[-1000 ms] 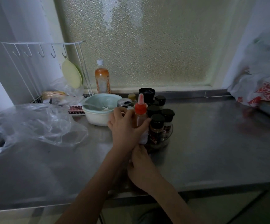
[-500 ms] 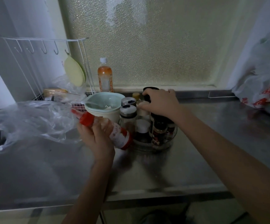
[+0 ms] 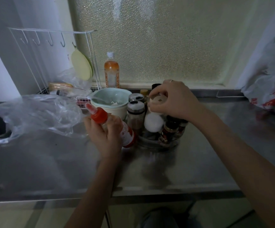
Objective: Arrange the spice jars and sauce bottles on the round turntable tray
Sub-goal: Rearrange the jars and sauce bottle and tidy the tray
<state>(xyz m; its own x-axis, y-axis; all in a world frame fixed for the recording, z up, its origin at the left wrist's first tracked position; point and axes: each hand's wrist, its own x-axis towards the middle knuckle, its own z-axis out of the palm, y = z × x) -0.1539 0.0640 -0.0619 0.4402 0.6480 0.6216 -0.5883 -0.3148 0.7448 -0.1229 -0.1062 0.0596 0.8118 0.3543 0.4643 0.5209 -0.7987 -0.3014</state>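
Note:
My left hand (image 3: 105, 134) grips a sauce bottle with a red nozzle cap (image 3: 126, 132), tilted to the left above the counter just left of the round turntable tray (image 3: 156, 143). My right hand (image 3: 174, 99) reaches over the tray and holds a white jar by its beige lid (image 3: 156, 99), lifted and tilted among the others. On the tray stand two glass shakers with metal tops (image 3: 136, 111) and several dark-capped spice jars (image 3: 169, 129).
A pale green bowl with a spoon (image 3: 111, 101) sits right behind the tray. An orange drink bottle (image 3: 111, 71) stands at the window sill. A crumpled clear plastic bag (image 3: 38, 114) lies left, a white wire rack (image 3: 54, 60) behind it, and a bag (image 3: 271, 89) far right.
My left hand took the red-capped bottle off the tray and holds it tilted at the left. My right hand reached over the tray and picked up the white jar.

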